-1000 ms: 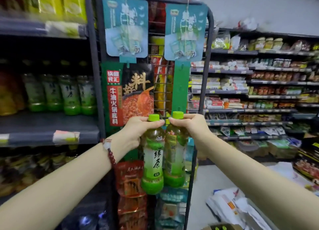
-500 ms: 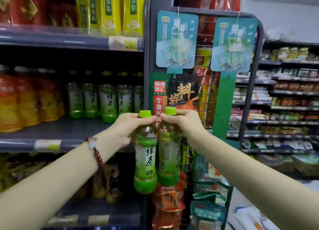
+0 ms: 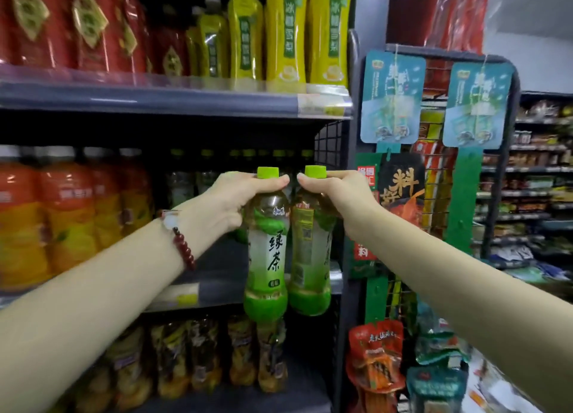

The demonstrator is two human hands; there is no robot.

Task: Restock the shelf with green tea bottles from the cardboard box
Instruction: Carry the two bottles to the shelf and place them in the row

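Observation:
Two green tea bottles with lime caps hang upright side by side in front of the middle shelf (image 3: 217,276). My left hand (image 3: 238,201) grips the neck of the left green tea bottle (image 3: 266,266). My right hand (image 3: 341,198) grips the neck of the right green tea bottle (image 3: 310,257). Both bottles hang in front of the shelf's front edge, their bases dipping below it. Behind them, more green tea bottles (image 3: 192,180) stand at the back of that shelf in shadow. The cardboard box is out of view.
Orange drink bottles (image 3: 62,214) fill the shelf's left part. Yellow bottles (image 3: 285,34) and red bottles (image 3: 77,24) stand on the shelf above. Dark bottles (image 3: 201,360) sit on the shelf below. A wire rack (image 3: 434,195) of hanging snack packs stands to the right.
My view has swung left toward the drinks shelf. Both hands have carried the bottles closer to the middle shelf, where they now hang before its right part.

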